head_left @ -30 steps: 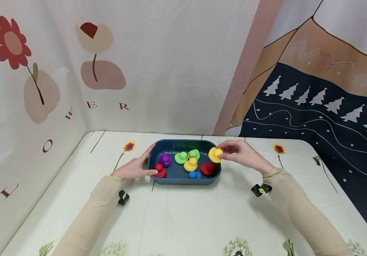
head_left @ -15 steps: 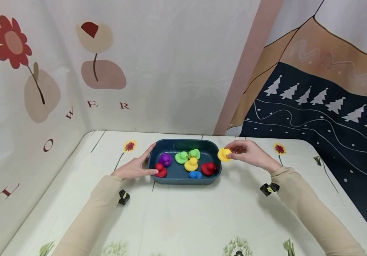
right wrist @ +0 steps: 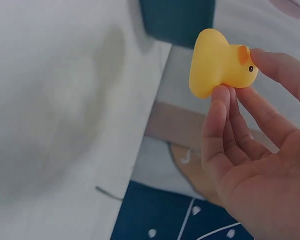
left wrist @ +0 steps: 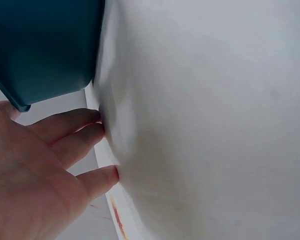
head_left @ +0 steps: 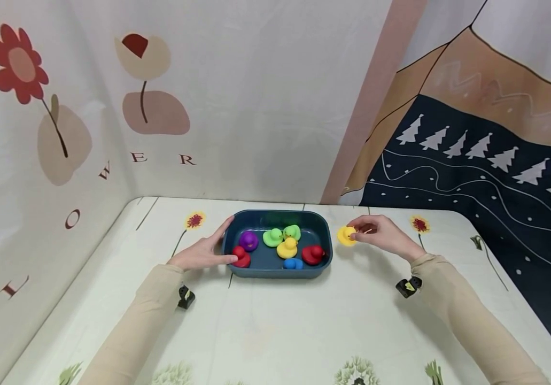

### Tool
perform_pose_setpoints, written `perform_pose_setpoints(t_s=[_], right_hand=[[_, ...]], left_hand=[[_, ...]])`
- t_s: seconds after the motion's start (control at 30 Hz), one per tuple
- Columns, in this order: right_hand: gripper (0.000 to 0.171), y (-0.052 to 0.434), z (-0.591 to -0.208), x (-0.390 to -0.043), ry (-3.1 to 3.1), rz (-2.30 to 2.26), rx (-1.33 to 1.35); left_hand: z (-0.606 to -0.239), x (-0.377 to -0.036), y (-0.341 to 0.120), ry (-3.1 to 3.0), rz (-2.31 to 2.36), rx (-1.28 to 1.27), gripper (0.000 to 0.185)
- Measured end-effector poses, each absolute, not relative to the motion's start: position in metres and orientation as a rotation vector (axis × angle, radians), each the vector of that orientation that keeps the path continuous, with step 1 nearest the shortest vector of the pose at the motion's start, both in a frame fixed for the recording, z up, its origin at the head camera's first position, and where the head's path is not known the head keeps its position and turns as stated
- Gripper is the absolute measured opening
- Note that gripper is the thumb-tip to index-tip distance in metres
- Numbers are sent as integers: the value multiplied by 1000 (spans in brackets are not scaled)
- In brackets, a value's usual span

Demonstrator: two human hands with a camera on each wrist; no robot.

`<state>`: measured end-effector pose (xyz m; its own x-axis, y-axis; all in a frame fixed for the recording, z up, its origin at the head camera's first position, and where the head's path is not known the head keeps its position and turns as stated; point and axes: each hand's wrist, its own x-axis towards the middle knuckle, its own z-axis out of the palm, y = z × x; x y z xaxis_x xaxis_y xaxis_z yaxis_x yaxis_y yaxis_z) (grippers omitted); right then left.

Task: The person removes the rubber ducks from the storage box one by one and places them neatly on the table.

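Pinching a yellow duck (head_left: 346,235) by its head, the right hand (head_left: 380,235) holds it at 3 o'clock of the blue tub (head_left: 325,256). The left hand (head_left: 201,253) rests, fingers relaxed, against the tub's 9 o'clock wall.

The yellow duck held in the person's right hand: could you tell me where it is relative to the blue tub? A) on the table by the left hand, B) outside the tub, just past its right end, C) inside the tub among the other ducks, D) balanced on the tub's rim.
B: the right hand pinches the yellow duck over the table, beyond the right end of the blue tub.
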<state>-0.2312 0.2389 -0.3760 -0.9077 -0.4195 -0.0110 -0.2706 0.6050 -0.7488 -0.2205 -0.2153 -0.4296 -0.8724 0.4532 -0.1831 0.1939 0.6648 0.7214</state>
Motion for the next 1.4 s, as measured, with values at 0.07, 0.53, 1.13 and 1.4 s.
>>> perform_pose_setpoints(t_s=[0.07,0.53,1.13,1.4], right_hand=[[32,242,-381,-235,2665,-1169,-554],[35,259,-409,-253,2704,-1129,-350],[38,271,-423,-270,2680,-1248,-219],[40,275,-428,-274,2638,-1264,-211]], left_hand=[[-430,-221,-215,2534,1041,510,102],[-430,-221,-216,2532,1052,519,102],[-428,-221,-213,2518,1064,506,102],[-428,-220,-214,2520,1061,502,102]])
